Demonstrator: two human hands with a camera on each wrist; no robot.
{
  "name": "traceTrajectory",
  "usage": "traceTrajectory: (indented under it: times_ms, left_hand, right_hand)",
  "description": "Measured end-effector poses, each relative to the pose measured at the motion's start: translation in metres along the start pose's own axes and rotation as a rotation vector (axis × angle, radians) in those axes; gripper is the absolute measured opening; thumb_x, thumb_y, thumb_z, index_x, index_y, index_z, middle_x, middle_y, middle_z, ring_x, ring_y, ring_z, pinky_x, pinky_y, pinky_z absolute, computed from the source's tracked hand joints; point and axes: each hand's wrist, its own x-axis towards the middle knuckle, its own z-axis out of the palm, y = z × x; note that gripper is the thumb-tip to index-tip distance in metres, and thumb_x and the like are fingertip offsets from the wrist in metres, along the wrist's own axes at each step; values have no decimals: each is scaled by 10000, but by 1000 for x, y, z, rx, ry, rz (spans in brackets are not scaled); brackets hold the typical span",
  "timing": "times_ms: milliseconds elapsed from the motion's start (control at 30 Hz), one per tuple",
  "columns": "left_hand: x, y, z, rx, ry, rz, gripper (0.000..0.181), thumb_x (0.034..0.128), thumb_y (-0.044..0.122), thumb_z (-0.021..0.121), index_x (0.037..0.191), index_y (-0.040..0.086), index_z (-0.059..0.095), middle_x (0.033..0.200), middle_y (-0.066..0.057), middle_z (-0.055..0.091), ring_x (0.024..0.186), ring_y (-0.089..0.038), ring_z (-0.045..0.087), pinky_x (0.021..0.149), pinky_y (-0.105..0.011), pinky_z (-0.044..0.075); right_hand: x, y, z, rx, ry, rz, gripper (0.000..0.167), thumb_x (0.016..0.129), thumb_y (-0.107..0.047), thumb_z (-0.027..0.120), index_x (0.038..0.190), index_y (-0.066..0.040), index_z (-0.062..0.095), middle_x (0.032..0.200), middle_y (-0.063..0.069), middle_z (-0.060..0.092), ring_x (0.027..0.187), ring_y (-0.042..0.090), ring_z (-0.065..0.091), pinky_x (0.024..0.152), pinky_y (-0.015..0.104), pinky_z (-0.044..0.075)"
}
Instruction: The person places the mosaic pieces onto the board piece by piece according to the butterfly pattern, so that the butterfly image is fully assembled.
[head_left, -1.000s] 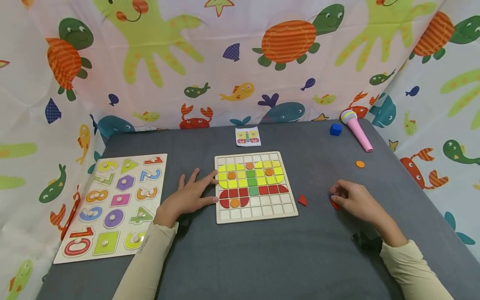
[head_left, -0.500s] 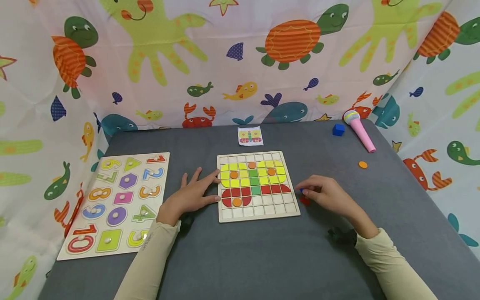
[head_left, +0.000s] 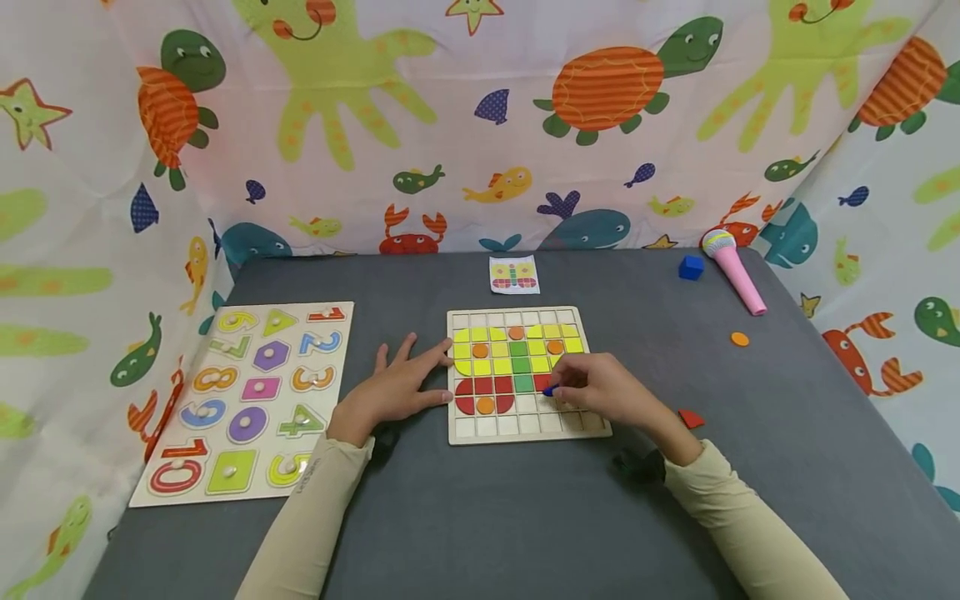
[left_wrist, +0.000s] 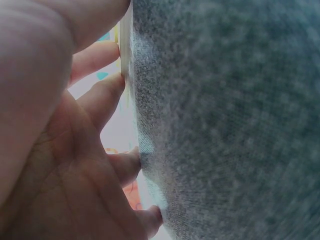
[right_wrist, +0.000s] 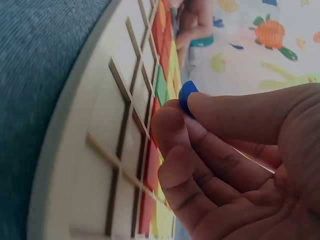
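Observation:
My right hand is over the right half of a wooden grid board, pinching a small blue tile between thumb and fingers. In the head view, that tile shows near the row of red tiles. Yellow tiles, green tiles and a few orange discs fill other squares, forming a butterfly-like pattern. My left hand has its fingers spread, with the fingertips touching the board's left edge. Part of the board's right side is hidden under my right hand.
A small printed picture card lies behind the board. To the left is a number-and-shape puzzle. On the right are a red piece, an orange disc, a blue cube and a pink toy microphone.
My right hand has moved left from the tabletop to over the board, carrying the blue tile. The red piece beside the board is out of sight. My left hand has stayed at the board's edge.

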Motion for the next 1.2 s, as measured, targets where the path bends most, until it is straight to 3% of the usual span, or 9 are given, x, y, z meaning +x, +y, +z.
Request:
traceTrajectory:
  times_ms: [300, 700, 1200]
  left_hand:
    - [2, 3, 0, -4, -7, 5, 873, 1030, 397, 740, 1727, 199, 254, 1583, 42, 549, 1631, -421, -33, 1221, -688, -141]
    - [3, 3, 1, -15, -5, 9, 865, 1025, 372, 753, 1717, 170, 275, 1579, 3, 555, 1629, -434, -21, 1227, -681, -131]
    - [-2, 3, -1, -13, -5, -7, 862, 1030, 384, 745, 1722, 191, 270, 1591, 22, 544, 1633, -413, -28, 1225, -684, -137]
  right_hand:
    - [12, -7, 20, -9, -9, -57, 75, 957, -21, 792, 966, -77, 743, 845, -54, 649, 761, 152, 570, 680, 299, 487]
    - [21, -10, 31, -190, 14, -76, 116, 949, -61, 805, 880, -141, 755, 786, -103, 615, 718, 93, 552, 639, 310, 504]
    - [27, -13, 31, -192, 11, -124, 93, 934, -26, 809, 882, -98, 783, 798, -91, 612, 742, 111, 540, 659, 325, 496]
